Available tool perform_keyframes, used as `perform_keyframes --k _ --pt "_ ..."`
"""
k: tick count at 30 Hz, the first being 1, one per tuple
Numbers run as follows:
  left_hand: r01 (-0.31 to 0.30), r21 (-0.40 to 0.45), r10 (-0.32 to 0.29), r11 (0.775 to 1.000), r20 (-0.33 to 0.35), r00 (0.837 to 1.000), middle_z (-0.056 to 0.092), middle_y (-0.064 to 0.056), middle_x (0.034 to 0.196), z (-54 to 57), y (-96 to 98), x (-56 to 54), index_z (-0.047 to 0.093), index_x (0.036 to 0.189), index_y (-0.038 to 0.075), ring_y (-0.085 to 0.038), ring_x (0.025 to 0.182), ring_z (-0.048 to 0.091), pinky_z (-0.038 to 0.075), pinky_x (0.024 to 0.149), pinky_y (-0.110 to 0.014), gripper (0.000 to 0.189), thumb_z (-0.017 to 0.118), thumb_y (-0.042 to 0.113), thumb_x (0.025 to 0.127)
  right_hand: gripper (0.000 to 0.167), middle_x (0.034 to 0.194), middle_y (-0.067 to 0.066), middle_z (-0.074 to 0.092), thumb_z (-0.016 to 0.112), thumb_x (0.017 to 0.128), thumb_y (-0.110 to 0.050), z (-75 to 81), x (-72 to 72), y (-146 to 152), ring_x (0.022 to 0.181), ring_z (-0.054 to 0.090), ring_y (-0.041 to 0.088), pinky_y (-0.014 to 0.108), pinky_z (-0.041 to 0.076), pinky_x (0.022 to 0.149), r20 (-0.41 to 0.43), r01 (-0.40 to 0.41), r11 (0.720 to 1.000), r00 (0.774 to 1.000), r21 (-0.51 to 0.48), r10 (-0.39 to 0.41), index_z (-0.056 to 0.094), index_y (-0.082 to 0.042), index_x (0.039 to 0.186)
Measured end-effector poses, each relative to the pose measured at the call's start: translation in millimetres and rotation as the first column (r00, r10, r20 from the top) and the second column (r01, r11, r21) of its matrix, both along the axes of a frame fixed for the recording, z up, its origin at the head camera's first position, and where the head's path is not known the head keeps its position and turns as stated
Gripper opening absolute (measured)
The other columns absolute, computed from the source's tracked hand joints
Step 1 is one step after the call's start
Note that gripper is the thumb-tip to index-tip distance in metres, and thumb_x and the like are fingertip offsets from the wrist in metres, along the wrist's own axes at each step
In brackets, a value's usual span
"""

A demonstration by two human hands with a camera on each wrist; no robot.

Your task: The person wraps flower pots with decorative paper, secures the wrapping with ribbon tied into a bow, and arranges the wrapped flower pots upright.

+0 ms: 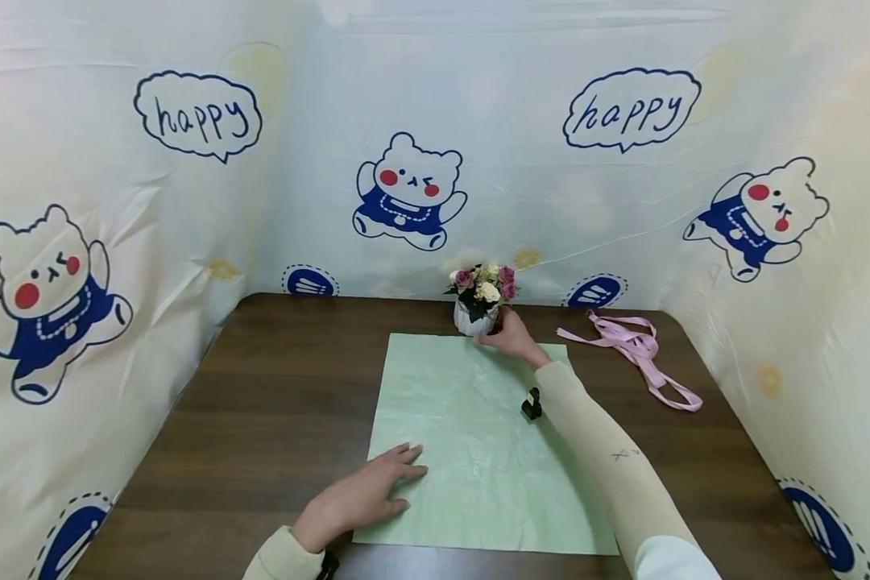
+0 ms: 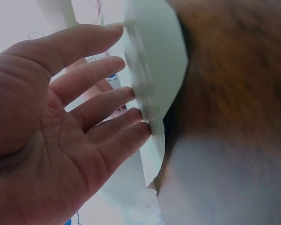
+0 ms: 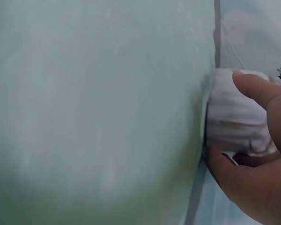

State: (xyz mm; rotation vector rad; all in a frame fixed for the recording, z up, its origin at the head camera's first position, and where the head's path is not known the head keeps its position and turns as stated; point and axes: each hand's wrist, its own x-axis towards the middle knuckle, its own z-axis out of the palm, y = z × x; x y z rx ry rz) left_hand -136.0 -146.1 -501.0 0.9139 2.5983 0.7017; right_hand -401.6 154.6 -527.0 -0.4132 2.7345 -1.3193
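A light green sheet of paper (image 1: 471, 451) lies spread on the dark wooden table. At its far edge stands a small white ribbed flowerpot (image 1: 471, 322) with purple and cream flowers (image 1: 487, 288). My right hand (image 1: 511, 334) grips this pot low on its side; in the right wrist view the thumb and fingers lie around the white pot (image 3: 236, 110). My left hand (image 1: 370, 491) rests on the sheet's near left part with its fingers spread. In the left wrist view the fingertips touch the paper (image 2: 154, 70).
A loosely heaped pink ribbon (image 1: 638, 346) lies on the table (image 1: 275, 419) at the back right. A cloth backdrop (image 1: 522, 185) printed with bears surrounds the table. A small black device (image 1: 532, 404) sits at the right wrist.
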Motion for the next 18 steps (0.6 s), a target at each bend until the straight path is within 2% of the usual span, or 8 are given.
perform_keyframes --k 4,8,14,18 --pt "0.001 -0.001 -0.001 1.000 0.001 1.000 0.047 -0.018 0.155 0.4 0.0 -0.5 0.065 0.136 0.005 -0.040 0.145 0.040 0.039 0.112 -0.053 0.048 0.075 0.008 0.089 0.088 0.150 0.024 0.046 0.085 0.082 -0.015 -1.8 -5.3 -8.8 0.140 0.044 0.037 0.050 0.036 0.116 -0.040 0.026 0.998 0.999 -0.055 -0.028 0.035 0.002 0.152" --pt "0.004 -0.002 -0.004 1.000 -0.002 1.000 0.047 -0.018 0.155 1.0 0.4 0.8 0.065 0.136 0.005 -0.040 0.145 0.040 0.040 0.112 -0.052 0.048 0.075 0.008 0.090 0.095 0.153 0.023 0.044 0.087 0.078 -0.012 -4.8 -5.9 -14.8 0.143 0.041 0.037 0.048 0.031 0.119 -0.030 0.084 0.988 0.996 -0.132 -0.089 0.032 0.000 0.154" --pt "0.011 -0.012 -0.011 1.000 0.004 1.000 0.047 -0.019 0.155 1.6 0.4 1.2 0.064 0.136 0.005 -0.040 0.145 0.040 0.039 0.113 -0.052 0.048 0.075 0.008 0.090 0.098 0.154 0.021 0.044 0.088 0.078 -0.015 -9.3 -7.7 -21.6 0.143 0.041 0.035 0.046 0.033 0.118 0.009 0.154 0.976 0.988 -0.151 -0.154 0.030 -0.002 0.155" --pt "0.009 -0.016 -0.009 1.000 0.023 1.000 0.046 -0.018 0.156 2.2 0.9 0.3 0.064 0.137 0.005 -0.040 0.146 0.039 0.039 0.113 -0.052 0.048 0.075 0.008 0.090 0.097 0.151 0.020 0.048 0.090 0.076 -0.023 -8.5 -10.1 -22.7 0.140 0.046 0.034 0.046 0.039 0.115 0.007 0.190 0.975 0.982 -0.112 -0.190 0.034 -0.003 0.153"
